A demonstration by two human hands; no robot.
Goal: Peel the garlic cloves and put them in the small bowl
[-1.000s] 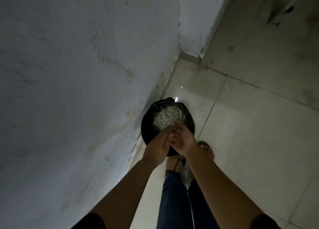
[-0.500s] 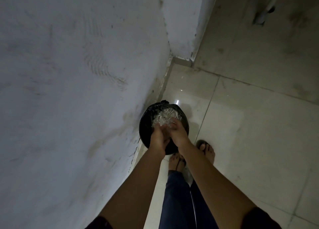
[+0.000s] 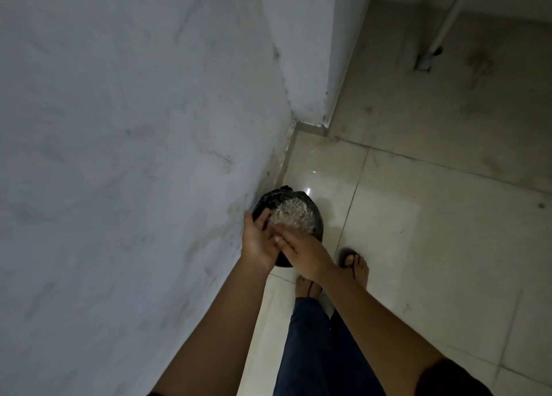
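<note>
A small bin lined with a black bag (image 3: 317,213) stands on the floor against the wall, and pale papery scraps (image 3: 294,213) fill its top. Both my hands hover over its near edge. My left hand (image 3: 259,240) has its palm turned up with the fingers spread. My right hand (image 3: 301,251) lies flat, and its straight fingers brush across the left palm. Neither hand holds anything that I can see. No garlic cloves and no small bowl are in view.
A white plastered wall (image 3: 134,156) fills the left side and ends at a corner (image 3: 310,103). Glossy beige floor tiles (image 3: 433,231) spread to the right. My feet in sandals (image 3: 349,259) stand just behind the bin. A white pipe (image 3: 442,28) runs down at the top right.
My hands were curled together over the bin. They have now opened flat, the right fingers sliding over the left palm. The view has tilted so the bin sits lower.
</note>
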